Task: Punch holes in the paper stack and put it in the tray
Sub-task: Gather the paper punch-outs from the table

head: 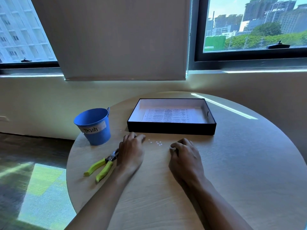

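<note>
The printed paper stack (167, 115) lies flat inside the black tray (171, 128) at the far middle of the round table. A hole punch with yellow-green handles (103, 166) rests on the table just left of my left hand (131, 151). That hand lies palm down with fingers loosely curled, holding nothing. My right hand (184, 155) also rests palm down with curled fingers, empty. Several small white paper dots (157, 143) lie scattered on the wood between my hands, in front of the tray.
A blue bucket labelled "Trash" (93, 127) stands at the table's left edge. The round wooden table (240, 155) drops off to the floor on the left. A wall and windows lie beyond the tray.
</note>
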